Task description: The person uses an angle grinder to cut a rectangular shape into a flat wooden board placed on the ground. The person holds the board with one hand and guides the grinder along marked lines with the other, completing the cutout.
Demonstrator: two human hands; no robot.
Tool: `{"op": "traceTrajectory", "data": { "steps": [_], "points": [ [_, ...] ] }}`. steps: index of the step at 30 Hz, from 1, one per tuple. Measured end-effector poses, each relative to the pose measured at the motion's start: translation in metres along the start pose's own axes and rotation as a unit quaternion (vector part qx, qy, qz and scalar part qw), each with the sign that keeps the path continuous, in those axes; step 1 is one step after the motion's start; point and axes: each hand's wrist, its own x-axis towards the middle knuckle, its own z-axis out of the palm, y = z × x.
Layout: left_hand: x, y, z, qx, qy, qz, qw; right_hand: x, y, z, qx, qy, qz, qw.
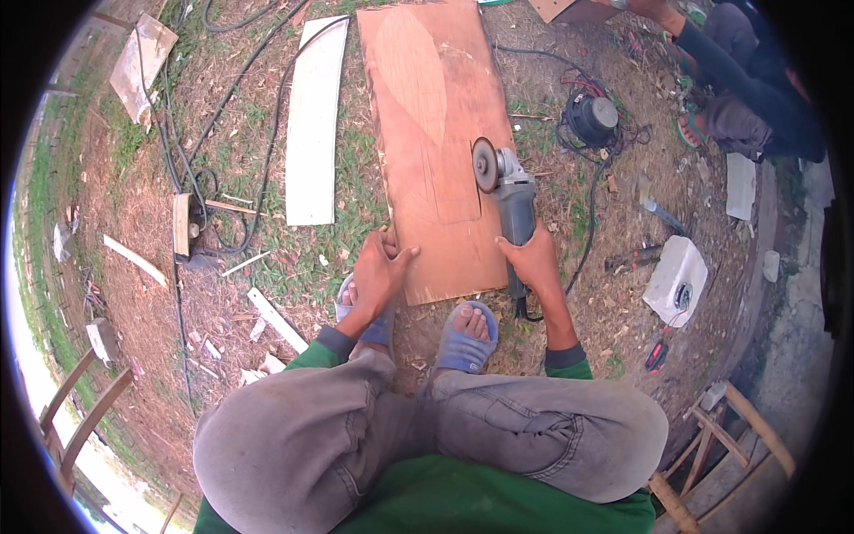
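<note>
A long reddish-brown plywood board [454, 240] lies on the ground ahead of my feet, with a lighter leaf-shaped patch at its far end and thin cut lines nearer me. My left hand [378, 274] is closed at its near left edge, thumb on top; some fingers are hidden. Along the right edge lies a grey angle grinder [516, 209], its cutting disc [485, 165] standing on edge over the board beside a dark slit. My right hand [537, 260] is closed round the grinder's body, the thumb across it and the other fingers mostly hidden.
A pale narrow board [316, 125] lies left of the plywood, near black cables [267, 151]. At right are a dark round motor-like device [594, 117], a white plastic container [676, 280] and a red-black tool [656, 356]. Another person [738, 89] squats at upper right. Wooden chair-like frames [725, 436] stand nearby.
</note>
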Motion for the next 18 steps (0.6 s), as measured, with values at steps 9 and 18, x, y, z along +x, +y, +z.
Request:
{"op": "traceTrajectory", "data": {
  "steps": [9, 18],
  "points": [
    [-0.002, 0.000, 0.001, 0.004, 0.011, 0.015, 1.000, -0.003, -0.006, -0.003, -0.027, -0.004, 0.016, 0.999],
    [-0.002, 0.001, 0.000, 0.006, 0.012, 0.020, 1.000, 0.001, -0.011, 0.002, -0.025, 0.005, 0.032, 0.999]
  ]
}}
